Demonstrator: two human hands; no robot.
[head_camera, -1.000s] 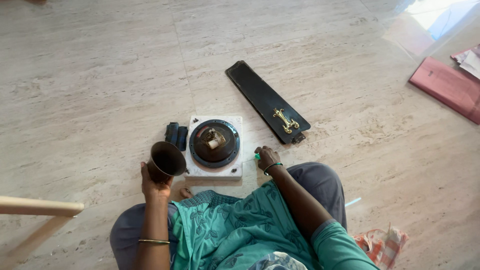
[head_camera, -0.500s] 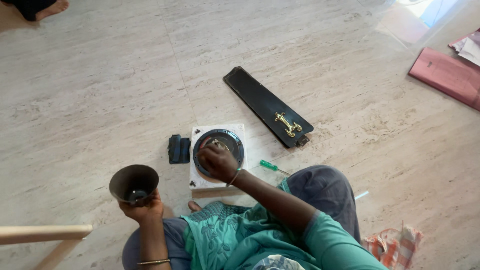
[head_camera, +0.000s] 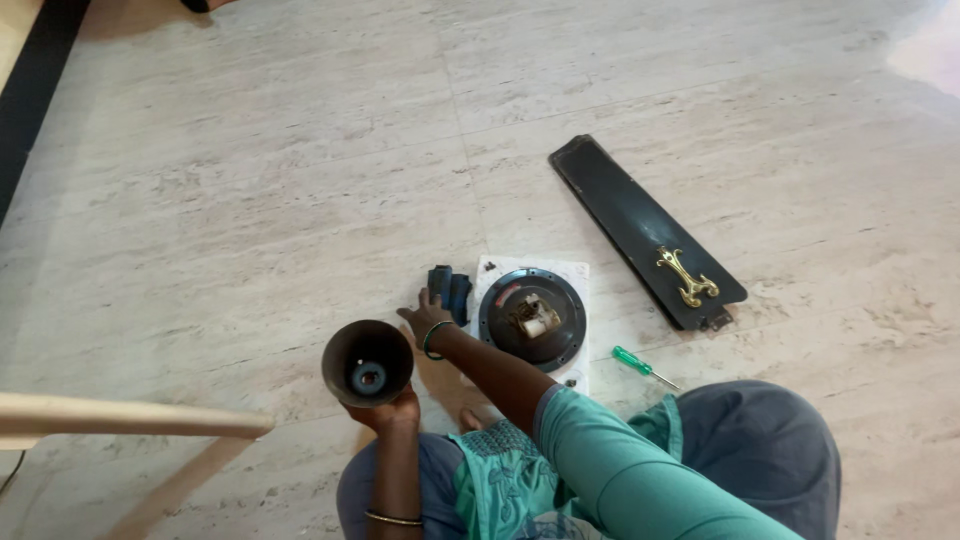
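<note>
Head view: you sit on a pale, beige-veined stone tile floor (head_camera: 250, 180), grout lines running across it, bright glare at the top right corner and a dark strip along the top left edge. A light wooden bar (head_camera: 120, 415) crosses the lower left. Your left hand (head_camera: 388, 410) grips a dark bronze bell-shaped cup (head_camera: 367, 362) from below, closed around its base; the open mouth faces the camera, and a bluish ring shows deep inside. It is held up off the floor, just left of your right forearm. Your right hand (head_camera: 428, 318) reaches across, fingers spread open and resting at a small dark blue part (head_camera: 449, 292) lying on the floor; can't tell if it grips it. Just right of that part sits a round black motor housing (head_camera: 532, 318) on a white square sheet (head_camera: 575, 272). A long black fan blade (head_camera: 640, 230) with a brass bracket (head_camera: 686, 276) lies farther right, and a green-handled screwdriver (head_camera: 640, 364) lies near your knee.
</note>
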